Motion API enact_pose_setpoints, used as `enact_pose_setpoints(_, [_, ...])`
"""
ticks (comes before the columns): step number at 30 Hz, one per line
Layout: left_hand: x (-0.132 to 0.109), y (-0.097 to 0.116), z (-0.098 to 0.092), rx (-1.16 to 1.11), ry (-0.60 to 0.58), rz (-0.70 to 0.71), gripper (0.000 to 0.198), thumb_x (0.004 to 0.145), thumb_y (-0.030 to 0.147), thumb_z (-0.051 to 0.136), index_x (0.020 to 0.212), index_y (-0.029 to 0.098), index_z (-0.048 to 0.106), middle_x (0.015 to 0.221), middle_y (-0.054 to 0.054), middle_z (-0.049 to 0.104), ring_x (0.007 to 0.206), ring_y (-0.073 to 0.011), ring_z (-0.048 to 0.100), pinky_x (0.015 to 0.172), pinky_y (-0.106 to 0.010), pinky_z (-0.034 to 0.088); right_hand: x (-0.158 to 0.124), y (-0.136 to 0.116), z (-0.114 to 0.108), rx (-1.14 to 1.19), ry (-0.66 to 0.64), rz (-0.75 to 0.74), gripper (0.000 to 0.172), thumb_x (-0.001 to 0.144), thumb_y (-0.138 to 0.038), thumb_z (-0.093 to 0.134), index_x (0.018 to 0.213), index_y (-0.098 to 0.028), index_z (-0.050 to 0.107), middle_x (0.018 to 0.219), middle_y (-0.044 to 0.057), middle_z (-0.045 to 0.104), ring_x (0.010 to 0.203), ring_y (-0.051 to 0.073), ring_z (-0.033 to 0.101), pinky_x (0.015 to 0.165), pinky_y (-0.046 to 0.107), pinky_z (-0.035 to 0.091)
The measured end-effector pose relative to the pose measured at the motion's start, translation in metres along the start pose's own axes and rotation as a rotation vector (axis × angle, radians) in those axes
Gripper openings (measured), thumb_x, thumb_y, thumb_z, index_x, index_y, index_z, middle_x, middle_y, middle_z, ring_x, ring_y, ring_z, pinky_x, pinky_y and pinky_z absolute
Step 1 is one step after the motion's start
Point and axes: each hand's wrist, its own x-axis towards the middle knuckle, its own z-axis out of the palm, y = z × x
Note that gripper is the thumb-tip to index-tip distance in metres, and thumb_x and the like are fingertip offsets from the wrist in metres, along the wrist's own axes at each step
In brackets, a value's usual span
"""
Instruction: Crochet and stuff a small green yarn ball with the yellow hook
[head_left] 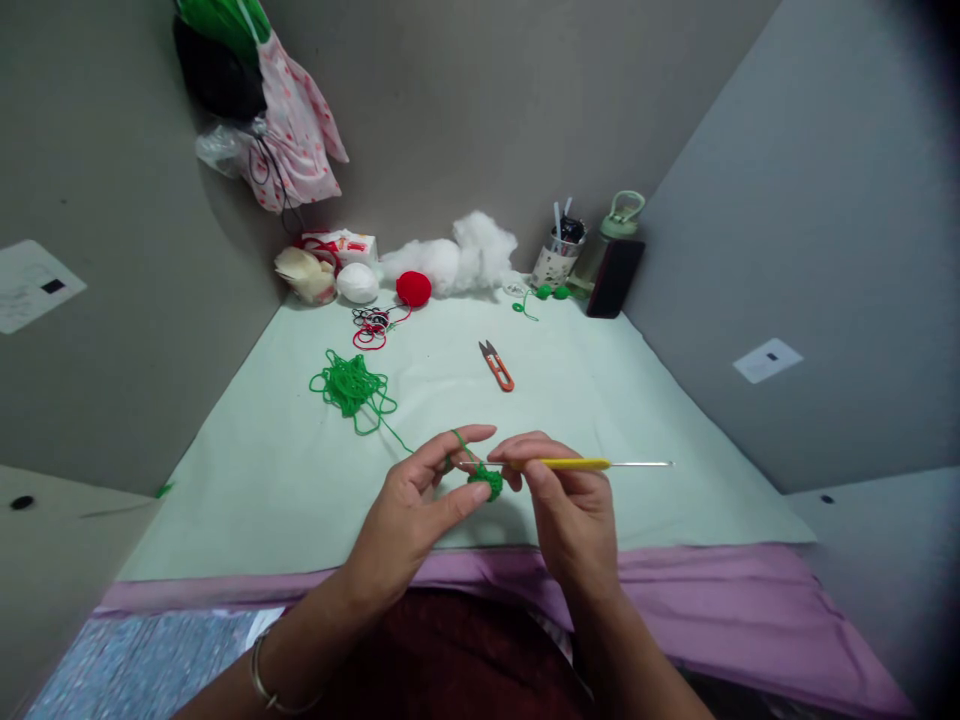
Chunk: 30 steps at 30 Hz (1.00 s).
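Between thumb and fingers, my left hand pinches a small green crochet piece. A strand of green yarn runs over its raised index finger and back to a loose green yarn heap on the table. My right hand is closed around the yellow grip of a crochet hook, which lies nearly level. The hook's thin metal tip reaches left to the top of the green piece; whether it sits inside a stitch is too small to tell. Beyond the hands lie orange thread snips.
Along the back stand a red yarn ball, a white yarn ball, white stuffing, a pen cup, a green bottle and a dark phone. Grey partitions enclose the table. Bags hang at upper left.
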Motion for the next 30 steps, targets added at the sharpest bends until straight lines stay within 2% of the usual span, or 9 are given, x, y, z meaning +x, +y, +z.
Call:
enact_pose_setpoints(6, [0.001, 0.002, 0.000, -0.058, -0.024, -0.027, 0.044, 0.085, 0.032, 0.086, 0.128, 0.030, 0.077, 0.099, -0.001, 0.069, 0.096, -0.0150, 0.063, 0.096, -0.028, 0.050, -0.003, 0.001, -0.003, 0.076, 0.020, 0.057, 0.017, 0.105, -0.029, 0.065, 0.104, -0.030, 0.082, 0.093, 0.000, 0.076, 0.074, 0.012, 0.063, 0.069, 0.027, 0.049])
enact_pose_setpoints(13, [0.002, 0.001, 0.003, -0.108, -0.078, -0.024, 0.043, 0.087, 0.032, 0.086, 0.129, 0.031, 0.076, 0.097, -0.001, 0.072, 0.098, -0.0144, 0.066, 0.097, -0.028, 0.052, -0.001, 0.002, 0.002, 0.043, -0.030, 0.025, 0.017, 0.104, -0.029, 0.066, 0.105, -0.029, 0.083, 0.101, 0.004, 0.080, 0.085, 0.015, 0.067, 0.073, 0.029, 0.053])
enact_pose_setpoints(16, [0.002, 0.000, 0.002, -0.084, -0.059, -0.032, 0.045, 0.085, 0.031, 0.087, 0.129, 0.032, 0.076, 0.095, 0.001, 0.067, 0.095, -0.0130, 0.062, 0.095, -0.026, 0.051, -0.002, 0.001, 0.002, -0.004, -0.005, -0.003, 0.018, 0.104, -0.025, 0.065, 0.104, -0.029, 0.082, 0.097, 0.003, 0.080, 0.080, 0.014, 0.067, 0.070, 0.028, 0.053])
enact_pose_setpoints(18, [0.002, 0.001, 0.002, -0.055, -0.040, -0.015, 0.043, 0.085, 0.029, 0.086, 0.127, 0.032, 0.077, 0.092, 0.002, 0.062, 0.093, -0.0124, 0.061, 0.092, -0.025, 0.050, -0.004, -0.002, 0.001, -0.056, 0.036, -0.046, 0.021, 0.105, -0.021, 0.062, 0.105, -0.030, 0.081, 0.096, 0.001, 0.078, 0.075, 0.012, 0.065, 0.067, 0.027, 0.053])
enact_pose_setpoints(20, [0.002, 0.001, 0.002, -0.017, -0.016, 0.010, 0.041, 0.086, 0.028, 0.085, 0.126, 0.032, 0.078, 0.091, 0.002, 0.060, 0.092, -0.0123, 0.060, 0.092, -0.025, 0.049, -0.006, -0.005, 0.000, -0.159, 0.044, -0.126, 0.024, 0.104, -0.016, 0.061, 0.109, -0.028, 0.080, 0.097, 0.001, 0.076, 0.078, 0.013, 0.066, 0.070, 0.028, 0.055])
enact_pose_setpoints(23, [0.001, 0.002, 0.002, 0.038, -0.002, 0.031, 0.039, 0.086, 0.026, 0.083, 0.125, 0.031, 0.077, 0.093, 0.002, 0.060, 0.093, -0.0134, 0.060, 0.095, -0.028, 0.048, -0.008, -0.012, -0.002, -0.383, -0.021, -0.281, 0.029, 0.100, -0.006, 0.061, 0.114, -0.026, 0.078, 0.101, 0.004, 0.076, 0.094, 0.015, 0.070, 0.080, 0.029, 0.058])
enact_pose_setpoints(26, [0.001, 0.002, 0.001, 0.105, -0.004, 0.041, 0.037, 0.087, 0.027, 0.081, 0.124, 0.030, 0.077, 0.095, 0.001, 0.061, 0.096, -0.0153, 0.060, 0.101, -0.031, 0.045, -0.008, -0.018, -0.004, -0.536, -0.069, -0.399, 0.037, 0.096, 0.001, 0.061, 0.121, -0.023, 0.075, 0.105, 0.006, 0.075, 0.096, 0.015, 0.072, 0.082, 0.028, 0.059])
enact_pose_setpoints(30, [0.001, 0.001, 0.000, 0.170, 0.005, 0.060, 0.036, 0.089, 0.026, 0.079, 0.125, 0.032, 0.077, 0.097, 0.001, 0.062, 0.099, -0.0159, 0.060, 0.104, -0.032, 0.042, -0.007, -0.021, -0.007, -0.580, -0.082, -0.423, 0.038, 0.095, 0.002, 0.062, 0.123, -0.021, 0.073, 0.106, 0.007, 0.075, 0.096, 0.016, 0.072, 0.083, 0.029, 0.060])
